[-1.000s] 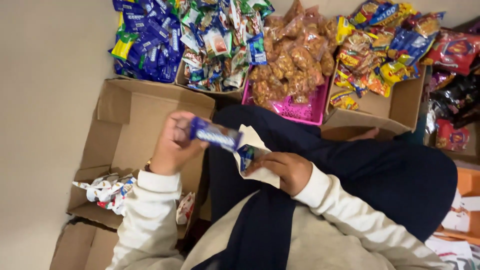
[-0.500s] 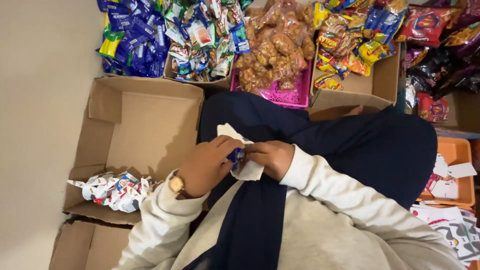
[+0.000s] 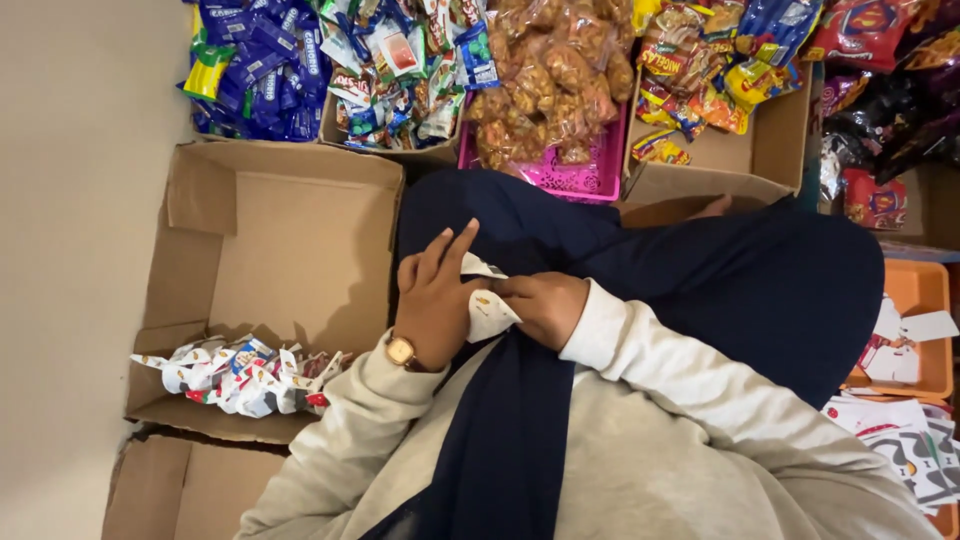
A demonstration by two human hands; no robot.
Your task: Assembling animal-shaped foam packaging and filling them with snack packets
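Quick tally, using the big open cardboard box [image 3: 290,250] as my anchor. I count two hands, a left hand [image 3: 435,300] and a right hand [image 3: 545,308], both just right of that box, with one small white packet [image 3: 488,305] between them. One wristwatch [image 3: 402,351]. One pile of white sachets [image 3: 235,375] sits on the box's near flap. Beyond it: one pink basket [image 3: 575,180], and one orange tray [image 3: 915,300] far right. Loose snack packs are too many to count.
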